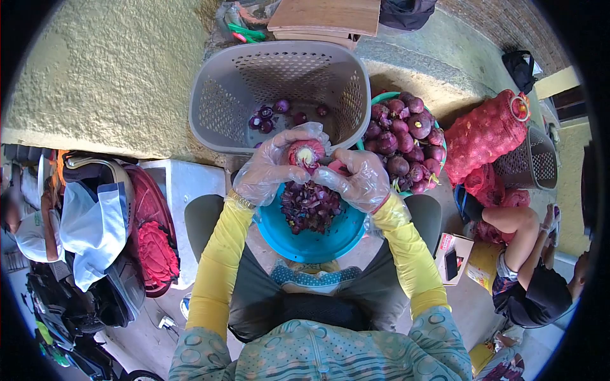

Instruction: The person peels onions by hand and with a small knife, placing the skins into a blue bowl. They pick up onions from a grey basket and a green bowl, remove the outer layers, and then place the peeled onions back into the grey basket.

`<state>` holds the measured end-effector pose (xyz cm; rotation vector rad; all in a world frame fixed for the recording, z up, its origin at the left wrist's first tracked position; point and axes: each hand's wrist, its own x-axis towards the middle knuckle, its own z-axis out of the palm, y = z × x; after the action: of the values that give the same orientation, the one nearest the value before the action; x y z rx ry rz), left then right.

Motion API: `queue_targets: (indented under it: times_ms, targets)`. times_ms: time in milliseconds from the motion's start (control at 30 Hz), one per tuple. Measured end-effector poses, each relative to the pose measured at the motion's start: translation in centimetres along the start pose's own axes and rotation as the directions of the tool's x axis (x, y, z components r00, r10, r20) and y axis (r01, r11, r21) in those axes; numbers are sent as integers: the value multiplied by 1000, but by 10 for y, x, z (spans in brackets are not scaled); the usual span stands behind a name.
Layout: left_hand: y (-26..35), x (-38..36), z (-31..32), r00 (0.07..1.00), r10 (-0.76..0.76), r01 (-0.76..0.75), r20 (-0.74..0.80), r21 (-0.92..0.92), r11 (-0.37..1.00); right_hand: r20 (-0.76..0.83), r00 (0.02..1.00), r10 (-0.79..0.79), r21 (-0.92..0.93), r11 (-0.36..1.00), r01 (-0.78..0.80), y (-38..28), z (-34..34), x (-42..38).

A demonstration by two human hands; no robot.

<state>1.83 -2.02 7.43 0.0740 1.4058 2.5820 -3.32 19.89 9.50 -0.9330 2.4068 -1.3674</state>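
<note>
In the head view my left hand (274, 164), in a clear plastic glove, is wrapped round a red onion (306, 154) whose pale cut end faces up. My right hand (361, 181), gloved too, is closed against the onion's right side. A reddish-pink bit shows between its fingers, too small and covered to name. Right below both hands is a blue basin (279, 235) holding a heap of purple onion skins (309, 208). Just beyond the hands stands a grey perforated basket (216, 136) with several peeled onions (281, 106) on its bottom.
A green-rimmed tub (443, 152) heaped with unpeeled red onions (398, 143) stands to the right, beside a full red mesh sack (488, 138). A phone (451, 264) lies on a box (443, 244). Another person (534, 286) sits at far right. A white box (197, 184) is left.
</note>
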Motion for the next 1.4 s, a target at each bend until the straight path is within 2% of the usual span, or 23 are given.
queue_targets:
  times_ms: [267, 333, 367, 433, 533, 667, 733, 867, 967, 1033, 1233, 1333, 1400]
  targets:
    - [-4, -1, -4, 999, -46, 46, -17, -7, 999, 69, 997, 30, 30, 999, -32, -1, -2, 1]
    - [-6, 0, -4, 1000, -3, 3, 7, -16, 1000, -3, 993, -114, -34, 993, 114, 3, 1, 0]
    - [-7, 0, -4, 1000, -2, 2, 8, -16, 1000, -4, 993, -115, -35, 993, 115, 6, 2, 0]
    - [-10, -2, -4, 999, -34, 30, -43, -72, 997, -60, 965, -256, -211, 948, 239, 11, 4, 1]
    - [-15, -1, -5, 1000, -8, 6, -11, -126, 992, -77, 938, -338, -248, 918, 310, 10, 2, 2]
    - [-15, -3, -3, 999, 36, -37, -10, -125, 991, -58, 930, -363, -260, 905, 336, 7, 1, 4]
    - [-10, -4, 1, 999, -42, 39, -14, -153, 987, 12, 915, -402, -263, 882, 391, 4, -2, 6]
    - [-12, -5, -4, 989, -146, 142, -5, -201, 969, -29, 933, -359, -276, 900, 338, 9, 1, 4]
    - [-9, -4, 2, 995, -95, 93, -5, -192, 977, -75, 942, -327, -298, 909, 292, 16, 2, 3]
    - [-11, -4, 2, 999, -31, 27, -25, -127, 992, -173, 932, -317, -233, 933, 275, 17, 5, 4]
    - [-15, -2, -2, 1000, 6, -6, 12, -38, 999, -146, 943, -299, -254, 933, 256, 14, 7, 4]
    - [-14, 1, 1, 998, 38, -36, 43, -51, 998, -116, 950, -290, -271, 930, 250, 12, 8, 4]
    - [-16, -2, -2, 999, -18, 20, 37, -77, 997, -103, 943, -317, -286, 917, 277, 13, 7, 4]
